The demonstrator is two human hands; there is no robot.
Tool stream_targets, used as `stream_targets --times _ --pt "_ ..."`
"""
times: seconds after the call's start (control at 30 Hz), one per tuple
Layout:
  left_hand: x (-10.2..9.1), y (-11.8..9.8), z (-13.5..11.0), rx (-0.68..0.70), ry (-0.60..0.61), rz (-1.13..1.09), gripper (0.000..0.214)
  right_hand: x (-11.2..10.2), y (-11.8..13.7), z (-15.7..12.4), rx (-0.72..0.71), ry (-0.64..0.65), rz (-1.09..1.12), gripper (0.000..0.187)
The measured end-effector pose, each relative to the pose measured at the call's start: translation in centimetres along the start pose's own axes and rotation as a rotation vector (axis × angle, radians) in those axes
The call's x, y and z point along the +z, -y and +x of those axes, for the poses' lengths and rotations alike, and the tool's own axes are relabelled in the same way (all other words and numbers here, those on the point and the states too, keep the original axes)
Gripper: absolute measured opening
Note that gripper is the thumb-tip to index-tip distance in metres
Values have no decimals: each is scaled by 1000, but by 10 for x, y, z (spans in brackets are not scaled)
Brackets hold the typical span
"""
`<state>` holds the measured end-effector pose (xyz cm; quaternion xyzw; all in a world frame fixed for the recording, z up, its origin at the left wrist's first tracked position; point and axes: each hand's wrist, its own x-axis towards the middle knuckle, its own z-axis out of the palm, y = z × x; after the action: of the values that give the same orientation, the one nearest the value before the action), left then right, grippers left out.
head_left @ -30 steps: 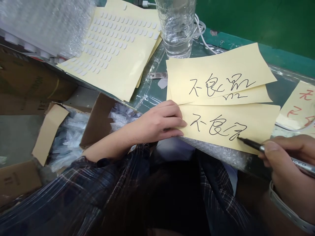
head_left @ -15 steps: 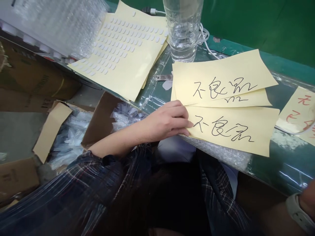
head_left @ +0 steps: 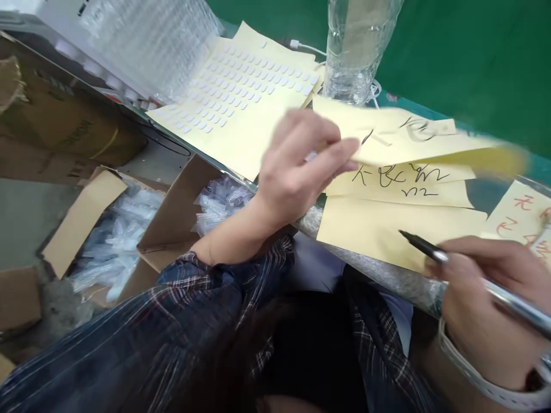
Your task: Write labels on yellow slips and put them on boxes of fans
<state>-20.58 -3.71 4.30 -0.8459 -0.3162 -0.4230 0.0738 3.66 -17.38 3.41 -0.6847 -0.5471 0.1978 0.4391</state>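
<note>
A raised yellow slip (head_left: 394,143) bends, blurred, above black-inked slips (head_left: 396,182); a plain slip (head_left: 370,223) lies nearest on the desk (head_left: 491,189), under a slanting black-tipped pen (head_left: 433,252).

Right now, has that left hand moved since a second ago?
Yes: the left hand has moved up the picture, closer to the clear container, and now pinches a yellow paper.
</note>
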Motion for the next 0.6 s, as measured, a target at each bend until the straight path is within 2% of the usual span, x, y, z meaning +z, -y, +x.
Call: stream_targets --times 0.07,0.13,0.2,0.27,0.3,0.37,0.47,0.6 --pt "12 2 -19 53 163 91 12 11 1 3 15 107 47 19" --pt "14 4 -35 -20 350 136 13 21 0 6 41 198 87 15" --pt "9 1 -45 -33 319 148 20 28 -1 7 71 197 115 15" --pt "2 -6 -52 39 212 64 29 31 -1 7 98 175 106 16" --pt "-1 -12 -54 96 200 -4 30 31 -1 6 90 172 75 18" --pt "-3 -23 -57 173 274 -139 28 29 -1 4 39 170 -37 18" --pt "-2 -33 -60 141 415 -250 25 24 1 3 -38 153 -174 12" --pt "0 -32 -59 73 442 -309 22 17 1 3 -116 295 -162 13"
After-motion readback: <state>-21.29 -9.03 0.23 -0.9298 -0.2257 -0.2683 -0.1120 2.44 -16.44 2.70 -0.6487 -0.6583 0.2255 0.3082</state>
